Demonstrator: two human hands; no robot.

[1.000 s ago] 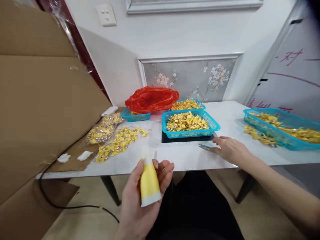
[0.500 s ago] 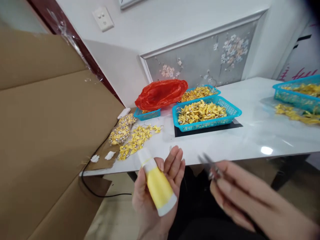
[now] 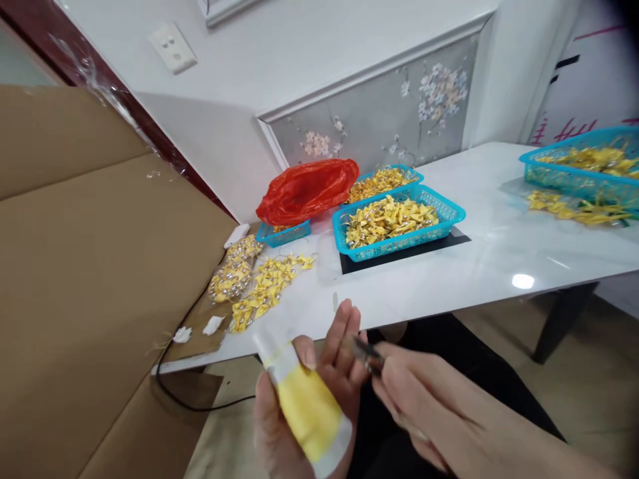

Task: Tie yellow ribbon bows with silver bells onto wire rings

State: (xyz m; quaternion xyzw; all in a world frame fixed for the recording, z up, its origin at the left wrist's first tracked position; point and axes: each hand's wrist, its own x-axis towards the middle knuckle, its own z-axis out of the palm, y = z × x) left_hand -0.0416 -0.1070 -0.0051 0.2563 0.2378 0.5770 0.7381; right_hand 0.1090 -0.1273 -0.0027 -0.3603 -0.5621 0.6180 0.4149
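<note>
— Since a moment ago the right hand (image 3: 424,406) has come in from the side and now meets the left hand (image 3: 299,412) below the near edge of the table (image 3: 499,259), and the yellow tube (image 3: 307,406) has tipped so its white cap points up toward the left.

— What is the right hand carrying?

— Small scissors (image 3: 367,356), I think; thin metal, blurred. The fingers are closed around them and the tip touches the left fingertips (image 3: 344,332). Whether the blades are apart, I cannot tell.

— And the tube?

— It lies across the left palm, over the person's lap, off the table. The thumb presses the band just under the cap and the other fingers curl loosely behind it, half spread, so it is held but not squeezed.

— How would it handle?

— Light, I judge, soft in the yellow body, so it would dent under a hard grip; smooth and a bit slippery. The stiffer ends, by the cap or the white crimp at the bottom, look like the safer places to hold.

— Anything nearby?

— A blue basket (image 3: 399,223) of yellow pieces sits mid-table, a red bag (image 3: 304,189) behind it toward the far left corner.
</note>
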